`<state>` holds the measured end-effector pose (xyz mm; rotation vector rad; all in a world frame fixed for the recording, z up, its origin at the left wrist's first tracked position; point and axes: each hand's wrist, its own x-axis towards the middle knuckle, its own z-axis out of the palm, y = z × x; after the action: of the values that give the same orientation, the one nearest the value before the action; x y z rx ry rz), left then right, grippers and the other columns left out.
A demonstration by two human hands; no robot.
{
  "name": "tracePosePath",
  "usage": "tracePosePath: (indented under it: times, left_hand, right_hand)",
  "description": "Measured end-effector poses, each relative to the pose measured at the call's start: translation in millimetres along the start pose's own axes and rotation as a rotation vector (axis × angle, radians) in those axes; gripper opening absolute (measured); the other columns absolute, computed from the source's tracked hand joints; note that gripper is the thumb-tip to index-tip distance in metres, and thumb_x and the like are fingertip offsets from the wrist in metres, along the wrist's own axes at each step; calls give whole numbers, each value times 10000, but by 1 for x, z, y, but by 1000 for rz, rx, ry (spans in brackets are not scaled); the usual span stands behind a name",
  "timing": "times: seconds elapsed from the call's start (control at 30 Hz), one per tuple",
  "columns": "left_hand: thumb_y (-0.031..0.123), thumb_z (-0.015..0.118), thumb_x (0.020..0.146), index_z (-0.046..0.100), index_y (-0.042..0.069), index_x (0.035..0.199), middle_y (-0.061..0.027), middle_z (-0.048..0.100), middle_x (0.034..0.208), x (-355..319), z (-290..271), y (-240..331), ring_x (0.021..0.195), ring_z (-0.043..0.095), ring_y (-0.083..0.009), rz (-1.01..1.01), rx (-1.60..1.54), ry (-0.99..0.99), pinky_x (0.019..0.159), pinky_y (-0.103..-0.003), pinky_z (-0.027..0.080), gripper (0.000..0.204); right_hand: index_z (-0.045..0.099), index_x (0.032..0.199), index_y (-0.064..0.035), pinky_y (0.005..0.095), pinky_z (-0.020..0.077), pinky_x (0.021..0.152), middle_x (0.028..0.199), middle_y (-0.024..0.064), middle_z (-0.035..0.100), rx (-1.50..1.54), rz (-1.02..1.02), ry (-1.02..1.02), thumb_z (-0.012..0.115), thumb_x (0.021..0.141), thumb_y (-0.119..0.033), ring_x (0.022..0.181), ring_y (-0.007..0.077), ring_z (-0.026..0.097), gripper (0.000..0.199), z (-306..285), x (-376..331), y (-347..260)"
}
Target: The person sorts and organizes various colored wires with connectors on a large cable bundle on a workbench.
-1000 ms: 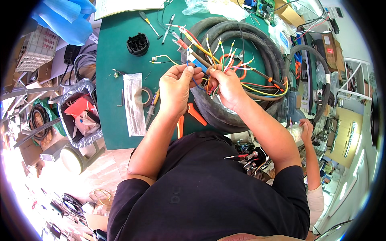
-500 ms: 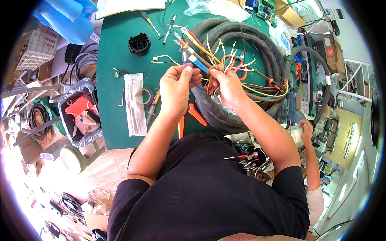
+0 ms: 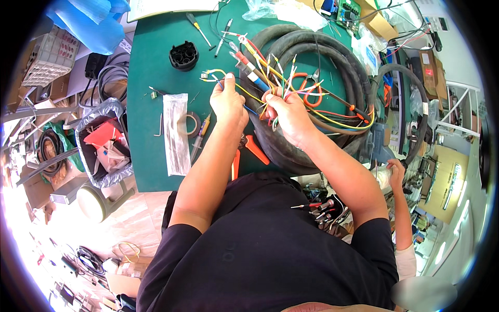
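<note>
My left hand (image 3: 228,103) is closed, thumb on top, on a thin blue wire (image 3: 250,109) that runs across to my right hand. Just beyond its fingertips lie a yellow wire (image 3: 240,94) and a small white connector (image 3: 204,76). My right hand (image 3: 289,115) grips a bundle of thin coloured wires (image 3: 287,86), whose stripped or ferruled ends fan out above the fingers. Thicker leads with ring lugs (image 3: 244,58) stick out to the upper left of it. Beneath lies a coil of thick black cable (image 3: 275,148). Fingers hide parts of the held wires.
On the green table (image 3: 150,132) lie a black connector housing (image 3: 183,55), a screwdriver (image 3: 198,29), a clear plastic packet (image 3: 176,135), a tape roll (image 3: 192,125), a syringe (image 3: 200,136) and orange-handled pliers (image 3: 257,150). A lined bin (image 3: 105,143) stands left. Another person's hand (image 3: 396,171) is at right.
My left hand has moved up and left, away from my right hand, drawing the blue wire out between them. My right hand has shifted slightly left and still grips the bundle.
</note>
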<state>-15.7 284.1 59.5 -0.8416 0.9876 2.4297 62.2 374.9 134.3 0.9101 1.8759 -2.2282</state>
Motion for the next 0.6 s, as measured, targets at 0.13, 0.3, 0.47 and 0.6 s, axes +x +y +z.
tracePosePath:
  times: [0.13, 0.3, 0.47, 0.6]
  left_hand:
    - [155, 658, 896, 601, 35, 930, 20, 545, 719, -12, 3, 9, 456, 329, -23, 87, 89, -62, 397, -200, 239, 137]
    - [109, 618, 917, 638, -6, 1068, -76, 683, 963, -27, 16, 13, 496, 348, 15, 344, 179, -338, 410, -167, 233, 191]
    - [113, 632, 910, 648, -36, 1040, -41, 665, 887, -41, 34, 17, 708, 503, -44, 246, 220, -470, 634, -200, 384, 199]
    - [99, 642, 899, 649, -52, 1027, -13, 631, 805, -58, 42, 30, 726, 559, -64, 122, 338, -577, 696, -207, 449, 198]
  right_hand:
    - [563, 880, -34, 282, 466, 653, 625, -9, 485, 32, -13, 0, 495, 913, -115, 586, 88, 480, 111, -6, 2, 0]
    - [567, 872, -46, 269, 465, 621, 624, -17, 485, 94, -28, 24, 497, 933, -126, 580, 88, 490, 123, -11, 0, -8]
    - [571, 883, -51, 259, 495, 591, 669, -13, 485, 112, -39, 83, 512, 933, -130, 588, 85, 506, 111, -19, -5, -16]
    - [576, 905, -45, 258, 514, 583, 750, 5, 497, 130, -17, 182, 513, 935, -135, 611, 89, 513, 114, -31, -15, -22]
